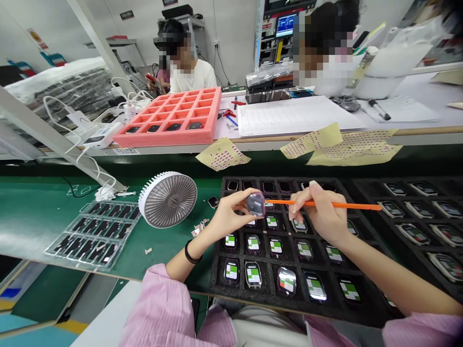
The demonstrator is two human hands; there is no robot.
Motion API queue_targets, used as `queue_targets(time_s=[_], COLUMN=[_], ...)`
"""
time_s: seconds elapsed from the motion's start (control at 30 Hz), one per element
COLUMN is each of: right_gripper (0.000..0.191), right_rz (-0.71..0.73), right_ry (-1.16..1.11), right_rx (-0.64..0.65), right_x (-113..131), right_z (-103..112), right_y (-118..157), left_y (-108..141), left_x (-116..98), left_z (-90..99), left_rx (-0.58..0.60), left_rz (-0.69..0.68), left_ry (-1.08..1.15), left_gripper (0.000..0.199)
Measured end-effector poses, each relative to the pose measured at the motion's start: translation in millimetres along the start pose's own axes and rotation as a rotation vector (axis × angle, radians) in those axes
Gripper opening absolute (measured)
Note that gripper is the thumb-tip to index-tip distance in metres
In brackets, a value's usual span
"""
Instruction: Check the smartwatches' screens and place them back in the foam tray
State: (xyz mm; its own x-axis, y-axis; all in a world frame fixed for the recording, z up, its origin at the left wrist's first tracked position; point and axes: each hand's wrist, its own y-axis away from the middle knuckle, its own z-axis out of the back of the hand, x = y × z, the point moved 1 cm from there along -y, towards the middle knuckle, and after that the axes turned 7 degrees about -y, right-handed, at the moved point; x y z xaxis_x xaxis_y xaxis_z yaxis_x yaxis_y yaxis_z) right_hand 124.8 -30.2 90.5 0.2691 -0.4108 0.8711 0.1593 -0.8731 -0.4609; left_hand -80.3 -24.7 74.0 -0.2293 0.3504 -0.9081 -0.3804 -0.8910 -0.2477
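From where I watch, my left hand [231, 212] is just right of the centre of the frame, thumb and fingers closed on the edges of a purple-rimmed watch [255, 204]. The watch sits out at the fingertips, thumb below and index finger above, its glossy face turned my way and its right edge free of the grip.

My right hand [321, 209], to the right, has its fingers closed around a thin orange stick [347, 206]. The stick lies nearly level, its long end running out past the hand to the right and its other end reaching left to the watch's right edge; I cannot tell whether the tip actually touches.

Both hands are above a black foam tray [266, 259] at the lower right, where more watches sit in compartments, many with green and white screens lit. A white fan [168, 200] stands left of centre, with a clear plastic tray [94, 233] at the lower left. On the shelf in the upper middle I see a coral foam tray [166, 137].
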Motion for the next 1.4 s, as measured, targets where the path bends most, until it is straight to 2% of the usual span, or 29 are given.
queue_targets(time_s=[0.1, 0.2, 0.3, 0.37, 0.4, 0.53, 0.63, 0.73, 0.8, 0.87, 0.93, 1.03, 1.13, 1.4], right_gripper=[0.052, 0.052, 0.051, 0.050, 0.050, 0.045, 0.042, 0.045, 0.041, 0.035, 0.028, 0.022, 0.024, 0.023], right_rz=[-0.022, -0.059, -0.085, -0.098, -0.108, -0.151, -0.220, -0.291, -0.350, -0.433, -0.475, -0.465, -0.453, -0.380], right_ry=[0.035, 0.106, 0.123, 0.118, 0.126, 0.223, 0.336, 0.611, 0.929, 1.200, 1.291, 1.245, 1.152, 0.832], right_rx=[0.003, 0.019, -0.030, -0.073, -0.083, -0.048, -0.020, 0.080, 0.166, 0.227, 0.259, 0.262, 0.249, 0.203], right_x=[-5, -8, -9, -8, -7, -10, -25, -50, -66, -79, -90, -100, -106, -110], right_z=[5, 12, 22, 28, 30, 41, 57, 77, 87, 91, 91, 90, 95, 101], right_y=[5, 9, 11, 11, 10, 7, 4, -1, -3, -6, -7, -11, -14, -10], left_y=[3, 5, 6, 6, 7, 11, 13, 4, -10, -29, -49, -75, -92, -102], left_x=[0, 8, 32, 56, 68, 100, 98, 80, 67, 59, 57, 65, 73, 84], left_z=[-5.1, 2.1, 25.4, 42.4, 49.0, 57.8, 49.8, 30.0, 9.2, -15.5, -37.2, -55.3, -58.8, -55.1], left_rx=[0.024, 0.012, -0.141, -0.229, -0.223, -0.180, -0.153, -0.135, -0.077, 0.082, 0.229, 0.292, 0.319, 0.293], left_rz=[0.048, 0.104, 0.199, 0.350, 0.446, 0.568, 0.603, 0.549, 0.407, 0.187, 0.100, 0.126, 0.138, 0.056], left_ry=[0.006, -0.082, -0.435, -0.817, -0.973, -1.086, -1.153, -1.199, -1.180, -1.083, -1.004, -0.981, -0.951, -0.701], left_gripper=[0.051, 0.053, 0.042, 0.033, 0.032, 0.032, 0.032, 0.027, 0.021, 0.021, 0.018, 0.028, 0.029, 0.036])
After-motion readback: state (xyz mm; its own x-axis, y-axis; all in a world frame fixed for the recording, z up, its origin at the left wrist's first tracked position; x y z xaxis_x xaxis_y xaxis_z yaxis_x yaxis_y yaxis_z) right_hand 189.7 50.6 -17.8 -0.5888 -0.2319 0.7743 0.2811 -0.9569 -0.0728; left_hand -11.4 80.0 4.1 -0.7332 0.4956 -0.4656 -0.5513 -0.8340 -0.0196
